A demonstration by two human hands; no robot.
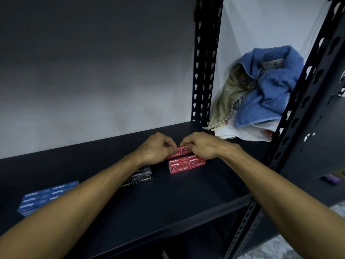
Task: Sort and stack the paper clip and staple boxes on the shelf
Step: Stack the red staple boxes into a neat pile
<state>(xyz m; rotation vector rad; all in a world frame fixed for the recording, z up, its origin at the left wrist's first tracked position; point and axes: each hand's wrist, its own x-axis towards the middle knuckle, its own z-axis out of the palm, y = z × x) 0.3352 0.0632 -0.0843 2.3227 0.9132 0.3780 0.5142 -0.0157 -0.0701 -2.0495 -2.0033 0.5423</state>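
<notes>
Red staple boxes (186,165) sit in a tight block on the dark shelf (177,195), with a second row of red boxes (175,155) just behind. My left hand (155,149) pinches the left red box of that back row. My right hand (200,145) pinches the red box beside it, fingertips curled on its top edge. Both hands almost touch. Black staple boxes (141,176) lie left of the red ones, partly under my left forearm. Blue staple boxes (46,197) lie at the shelf's far left front.
A black slotted upright (205,58) stands behind the red boxes, another upright (291,137) at the front right. A heap of blue and tan cloth (261,94) fills the neighbouring bay. A grey wall backs the shelf.
</notes>
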